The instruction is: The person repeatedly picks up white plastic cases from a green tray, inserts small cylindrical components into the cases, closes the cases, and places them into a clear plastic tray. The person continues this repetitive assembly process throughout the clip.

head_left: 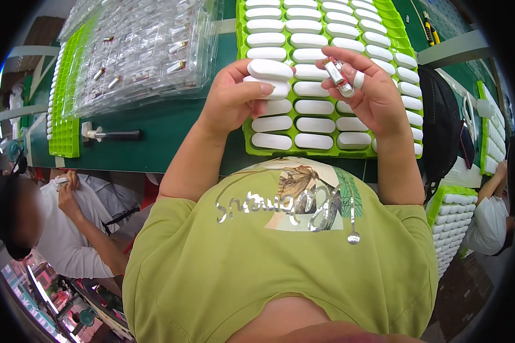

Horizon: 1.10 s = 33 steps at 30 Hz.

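At far left the clear tray (pixel 149 51) holds only a few small metal parts, while the green tray (pixel 241 86) ahead is packed with white cases, so I judge much of the work done. The left hand (pixel 234 97) is raised over it, clenched on a white case (pixel 269 70). The right hand (pixel 372 94), fingers curled upward, pinches a small metal cylinder (pixel 337 77) just beside it.

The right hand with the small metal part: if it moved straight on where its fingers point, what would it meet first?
Probably the white oval capsule in the left hand; the right hand points its fingers there, though depth is unclear.
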Tool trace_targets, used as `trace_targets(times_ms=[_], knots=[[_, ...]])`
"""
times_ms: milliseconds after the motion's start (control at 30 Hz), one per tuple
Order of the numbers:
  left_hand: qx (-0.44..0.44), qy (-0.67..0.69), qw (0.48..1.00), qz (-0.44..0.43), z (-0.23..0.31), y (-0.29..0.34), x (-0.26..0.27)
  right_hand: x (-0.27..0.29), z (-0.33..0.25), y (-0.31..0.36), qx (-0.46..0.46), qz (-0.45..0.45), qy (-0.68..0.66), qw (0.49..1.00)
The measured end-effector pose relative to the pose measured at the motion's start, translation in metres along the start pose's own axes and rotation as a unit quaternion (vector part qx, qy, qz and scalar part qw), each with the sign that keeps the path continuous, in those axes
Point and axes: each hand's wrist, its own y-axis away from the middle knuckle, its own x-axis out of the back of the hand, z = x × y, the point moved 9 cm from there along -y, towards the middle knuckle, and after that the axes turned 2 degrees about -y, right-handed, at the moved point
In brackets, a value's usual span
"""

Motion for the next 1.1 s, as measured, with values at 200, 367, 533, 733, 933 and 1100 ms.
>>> trace_targets(times_ms=[200, 367, 533, 733, 933, 1100], knots=[[-0.022, 0.150, 0.988, -0.029, 0.001, -0.007, -0.006, 0.001, 0.008, 0.005, 0.001, -0.012, -0.034, 0.999], [-0.058, 0.074, 0.996, 0.008, -0.002, -0.004, 0.001, 0.003, 0.010, 0.005, 0.017, 0.009, -0.002, 1.000], [-0.084, -0.095, 0.992, -0.003, 0.000, -0.002, -0.003, 0.000, 0.004, 0.007, 0.062, -0.012, 0.072, 0.995], [-0.184, -0.205, 0.960, 0.041, 0.018, 0.004, -0.017, 0.001, -0.004, 0.013, 0.125, 0.029, 0.115, 0.985], [-0.235, -0.361, 0.901, 0.053, 0.019, 0.005, -0.021, -0.021, -0.011, 0.020, 0.182, 0.005, 0.176, 0.967], [-0.262, -0.439, 0.858, 0.048, 0.022, 0.008, -0.032, -0.033, -0.014, 0.024, 0.259, -0.002, 0.344, 0.902]])
